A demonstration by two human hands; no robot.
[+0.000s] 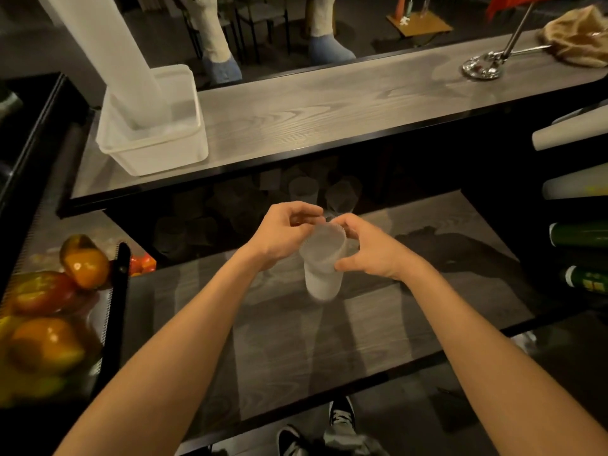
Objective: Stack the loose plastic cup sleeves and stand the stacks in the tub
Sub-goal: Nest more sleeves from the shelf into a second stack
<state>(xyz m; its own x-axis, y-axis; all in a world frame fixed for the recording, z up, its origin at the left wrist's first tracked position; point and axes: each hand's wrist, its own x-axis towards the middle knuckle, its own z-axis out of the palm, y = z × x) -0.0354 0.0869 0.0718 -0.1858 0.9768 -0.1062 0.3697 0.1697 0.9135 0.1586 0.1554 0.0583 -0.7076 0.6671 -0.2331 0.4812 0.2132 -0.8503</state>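
A short stack of translucent plastic cups [324, 268] stands upright above the lower wooden shelf, held between both hands. My left hand [283, 235] curls around the rim from the left. On the right side my right hand [368, 248] grips the stack, thumb low on its wall. More loose cups [342, 195] stand in the shadow at the back of the lower shelf. On the upper counter at left sits the white tub [154, 149], with a tall white cup stack [108, 57] leaning in it.
A mesh tray of orange and red peppers [49, 311] lies at the left. White rolls [572, 130] and green bottles [585, 278] fill the right edge. A chrome stand [483, 65] and brown cloth [579, 37] sit on the far right of the upper counter.
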